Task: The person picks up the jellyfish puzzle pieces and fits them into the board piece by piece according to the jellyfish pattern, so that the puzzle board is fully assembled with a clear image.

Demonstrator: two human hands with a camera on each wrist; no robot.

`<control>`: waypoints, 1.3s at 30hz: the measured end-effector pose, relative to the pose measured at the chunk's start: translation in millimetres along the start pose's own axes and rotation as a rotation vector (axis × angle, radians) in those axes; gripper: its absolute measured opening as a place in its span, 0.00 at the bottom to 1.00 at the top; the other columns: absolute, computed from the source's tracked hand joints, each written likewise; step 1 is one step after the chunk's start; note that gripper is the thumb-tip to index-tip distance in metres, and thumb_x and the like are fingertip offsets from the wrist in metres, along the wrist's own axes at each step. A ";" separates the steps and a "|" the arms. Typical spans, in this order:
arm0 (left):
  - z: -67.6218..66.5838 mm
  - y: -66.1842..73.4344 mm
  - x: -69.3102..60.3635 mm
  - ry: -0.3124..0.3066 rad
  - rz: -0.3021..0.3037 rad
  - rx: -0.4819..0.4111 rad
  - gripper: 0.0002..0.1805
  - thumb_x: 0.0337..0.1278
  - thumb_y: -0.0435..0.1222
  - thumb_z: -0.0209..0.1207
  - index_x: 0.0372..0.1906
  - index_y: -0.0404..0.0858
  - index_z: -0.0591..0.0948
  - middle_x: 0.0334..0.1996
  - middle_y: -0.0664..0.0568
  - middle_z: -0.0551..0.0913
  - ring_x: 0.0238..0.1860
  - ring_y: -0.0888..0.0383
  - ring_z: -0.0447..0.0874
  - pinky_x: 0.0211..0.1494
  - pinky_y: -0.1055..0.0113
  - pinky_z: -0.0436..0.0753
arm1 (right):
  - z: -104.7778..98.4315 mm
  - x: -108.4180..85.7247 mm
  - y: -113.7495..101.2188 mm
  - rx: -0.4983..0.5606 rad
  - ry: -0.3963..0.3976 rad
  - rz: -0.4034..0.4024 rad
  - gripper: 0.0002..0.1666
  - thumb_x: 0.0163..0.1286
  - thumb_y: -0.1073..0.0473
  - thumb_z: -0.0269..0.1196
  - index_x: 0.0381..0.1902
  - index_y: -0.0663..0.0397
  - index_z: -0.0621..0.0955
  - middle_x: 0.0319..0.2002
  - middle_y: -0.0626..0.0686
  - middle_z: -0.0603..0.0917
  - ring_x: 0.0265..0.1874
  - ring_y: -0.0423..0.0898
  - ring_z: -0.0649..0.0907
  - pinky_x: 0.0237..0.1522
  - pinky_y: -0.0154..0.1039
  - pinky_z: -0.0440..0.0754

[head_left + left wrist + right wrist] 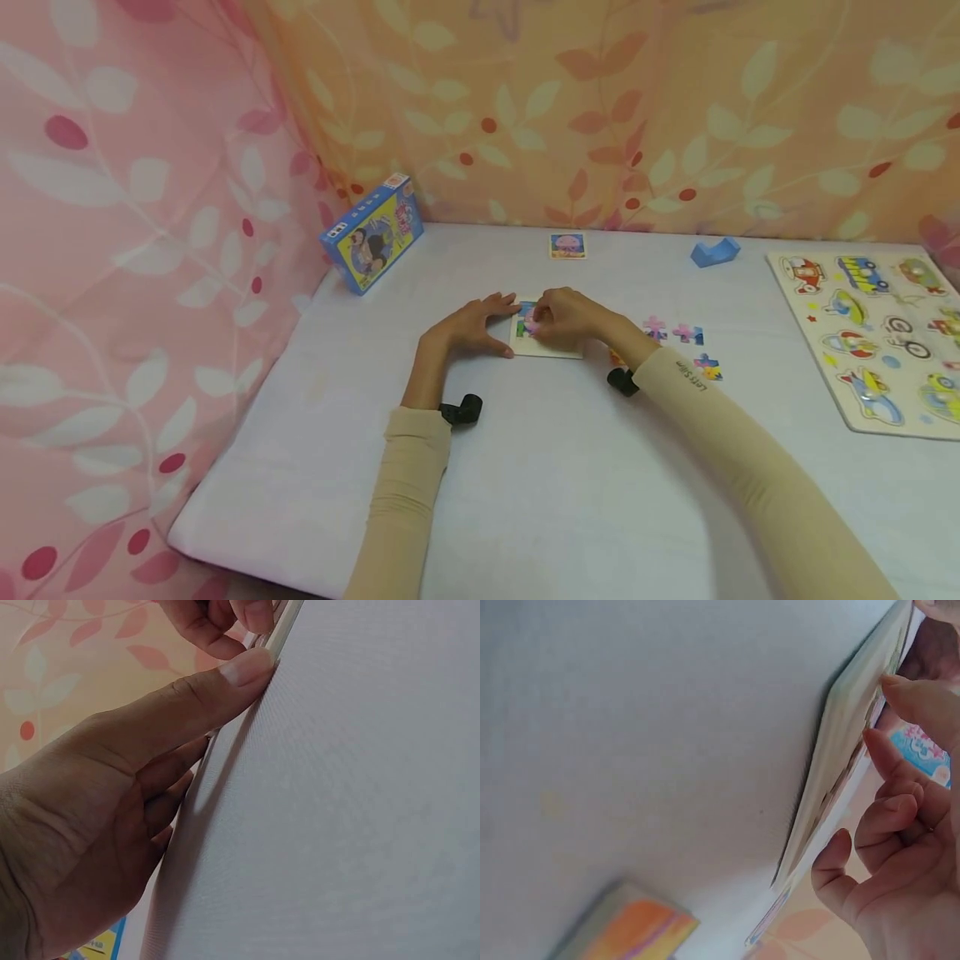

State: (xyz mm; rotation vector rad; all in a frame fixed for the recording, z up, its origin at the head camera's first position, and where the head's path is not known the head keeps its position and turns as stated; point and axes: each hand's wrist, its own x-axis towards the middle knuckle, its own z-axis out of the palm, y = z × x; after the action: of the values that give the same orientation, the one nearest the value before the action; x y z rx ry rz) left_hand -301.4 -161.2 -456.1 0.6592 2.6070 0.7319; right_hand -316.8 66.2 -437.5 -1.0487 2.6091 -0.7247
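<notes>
Fingers of the right hand point(573, 318) bend down over the puzzle board point(551, 352), thumb and forefinger close together; whether they pinch a piece, I cannot tell. Those of the left hand point(472, 327), spread and fairly straight, only touch the board's left side. A shove could slide the board if that touch slackens. Loose pieces point(685, 333) lie right of it, where the right sleeve point(738, 454) could drag them.

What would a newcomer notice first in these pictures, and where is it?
Probably the pink leafy fabric at left and orange leafy fabric behind the white table catch the eye first. Next come the bare left hand and right hand at a small rectangular cream puzzle board near the middle. The large flat cream board with colourful pictures lies far right.
</notes>
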 end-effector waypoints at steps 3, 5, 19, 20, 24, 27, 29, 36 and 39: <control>-0.7 0.6 -1.2 0.002 -0.003 -0.011 0.46 0.35 0.55 0.69 0.66 0.59 0.64 0.72 0.66 0.50 0.74 0.57 0.41 0.73 0.51 0.49 | 0.9 0.9 -1.6 -0.015 -0.004 0.014 0.19 0.52 0.54 0.67 0.39 0.62 0.81 0.34 0.54 0.82 0.32 0.46 0.75 0.37 0.38 0.74; -0.7 0.6 -1.6 0.002 -0.004 -0.011 0.46 0.35 0.55 0.69 0.66 0.59 0.64 0.72 0.67 0.50 0.74 0.58 0.41 0.73 0.52 0.48 | 0.9 0.6 -2.6 -0.025 -0.006 0.017 0.20 0.52 0.55 0.67 0.39 0.62 0.81 0.35 0.55 0.82 0.33 0.47 0.76 0.39 0.40 0.75; -1.1 -0.2 -0.9 0.019 -0.001 0.009 0.47 0.33 0.55 0.70 0.66 0.58 0.64 0.72 0.63 0.51 0.74 0.56 0.43 0.73 0.53 0.51 | -0.3 1.7 -0.9 -0.063 0.031 0.017 0.19 0.53 0.55 0.67 0.39 0.62 0.81 0.33 0.54 0.80 0.31 0.46 0.74 0.38 0.40 0.75; -1.1 -0.2 -0.9 0.019 -0.003 0.010 0.47 0.33 0.55 0.70 0.66 0.58 0.64 0.72 0.62 0.51 0.74 0.56 0.43 0.73 0.53 0.51 | -0.3 1.9 -0.5 -0.062 0.029 0.008 0.19 0.54 0.55 0.67 0.40 0.63 0.80 0.33 0.55 0.80 0.31 0.46 0.75 0.39 0.41 0.75; -0.5 0.2 -0.2 0.020 0.003 0.010 0.47 0.32 0.56 0.70 0.66 0.58 0.64 0.72 0.61 0.51 0.73 0.55 0.44 0.73 0.52 0.51 | -0.9 1.1 -0.1 -0.069 0.054 -0.022 0.20 0.54 0.54 0.68 0.41 0.63 0.81 0.33 0.54 0.80 0.31 0.46 0.75 0.38 0.41 0.76; 0.1 -0.4 0.5 0.022 0.005 0.010 0.47 0.32 0.56 0.70 0.66 0.60 0.64 0.72 0.61 0.52 0.73 0.55 0.44 0.73 0.52 0.51 | -0.8 1.7 0.1 -0.070 0.079 -0.075 0.21 0.55 0.54 0.68 0.44 0.61 0.83 0.28 0.54 0.77 0.27 0.45 0.72 0.31 0.37 0.70; 0.7 -1.3 1.2 0.024 0.010 0.007 0.48 0.31 0.57 0.70 0.66 0.61 0.64 0.72 0.62 0.52 0.73 0.56 0.45 0.73 0.53 0.51 | 0.0 3.4 0.7 -0.062 0.072 -0.112 0.20 0.57 0.55 0.67 0.46 0.58 0.83 0.26 0.53 0.73 0.24 0.44 0.68 0.26 0.34 0.64; 1.1 -5.1 2.6 0.053 0.045 -0.035 0.47 0.29 0.56 0.72 0.64 0.56 0.68 0.70 0.65 0.56 0.73 0.61 0.45 0.74 0.57 0.50 | 1.3 9.1 2.9 -0.046 -0.065 -0.053 0.20 0.60 0.54 0.64 0.52 0.49 0.80 0.28 0.51 0.74 0.24 0.43 0.66 0.24 0.33 0.59; 1.6 -6.7 2.3 0.059 0.056 -0.055 0.47 0.28 0.55 0.72 0.63 0.55 0.69 0.69 0.66 0.58 0.73 0.62 0.46 0.74 0.59 0.50 | -0.9 11.5 3.1 -0.004 -0.099 0.038 0.21 0.59 0.52 0.65 0.51 0.44 0.80 0.32 0.52 0.75 0.27 0.44 0.68 0.27 0.35 0.61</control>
State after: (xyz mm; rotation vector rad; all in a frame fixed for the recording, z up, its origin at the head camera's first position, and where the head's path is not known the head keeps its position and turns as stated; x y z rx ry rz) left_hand -304.8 -164.5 -461.6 0.7063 2.6208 0.8492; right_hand -327.2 60.4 -438.7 -1.0063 2.5408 -0.6421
